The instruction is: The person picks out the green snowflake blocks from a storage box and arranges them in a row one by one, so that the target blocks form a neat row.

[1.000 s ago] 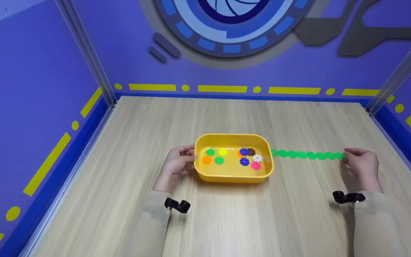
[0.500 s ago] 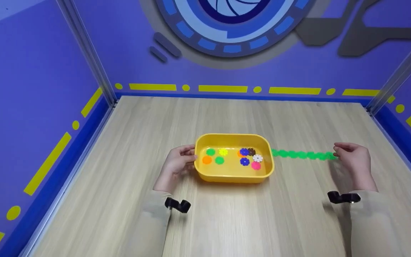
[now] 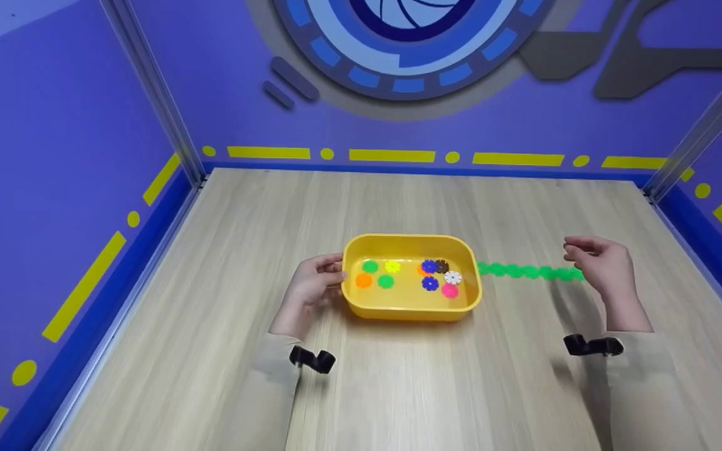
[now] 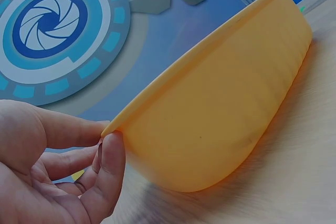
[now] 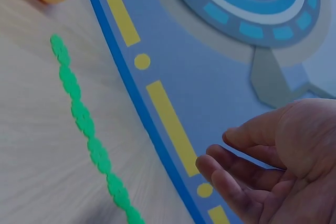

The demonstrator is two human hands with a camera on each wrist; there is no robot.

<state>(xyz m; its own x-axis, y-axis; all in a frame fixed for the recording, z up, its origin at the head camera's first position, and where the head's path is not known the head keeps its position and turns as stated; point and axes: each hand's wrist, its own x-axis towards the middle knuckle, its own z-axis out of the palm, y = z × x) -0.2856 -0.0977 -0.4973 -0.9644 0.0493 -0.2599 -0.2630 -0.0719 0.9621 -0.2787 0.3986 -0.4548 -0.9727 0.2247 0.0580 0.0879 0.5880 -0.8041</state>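
Note:
A yellow plastic basin sits mid-table, holding several loose snowflake discs, among them a white disc, a pink disc and an orange disc. My left hand pinches its left rim between thumb and fingers, as the left wrist view shows close up. To the right of the basin, a chain of interlocked green discs lies in a line on the table. Above the chain's right end is my right hand, apart from it and holding nothing; its fingers are loosely bent in the right wrist view.
The wooden tabletop is enclosed by a blue-purple printed back wall and side panels with metal corner posts. Black wrist mounts sit on both sleeves.
My right hand has let go of the green disc chain's right end, risen and moved left over it. The left hand and the basin have stayed put.

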